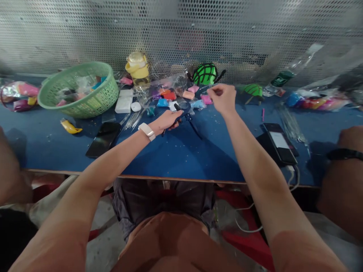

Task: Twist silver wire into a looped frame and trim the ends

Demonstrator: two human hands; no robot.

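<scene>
My left hand (172, 120), with a pale band (146, 131) on its wrist, is closed on a small dark piece with a black tip (177, 107). Beside its fingertips, a thin black strip (195, 129) trails over the blue table. My right hand (224, 97) is raised to the right, thumb and fingers pinched together; whatever is between them is too small to make out. Just left of its fingertips lies a pink packet (206, 99). Behind the hands rests a bright green dome with a black line pattern (205, 74); a smaller green one (253, 90) sits right of my right hand.
A green basket (109, 88) of packets and a yellow bottle (137, 70) stand at the back left. Phones (103, 139) (280, 145) lie on both sides. A clear bottle (295, 71) leans against the perforated metal screen (170, 30). Other people's arms (343, 181) flank the table (176, 158).
</scene>
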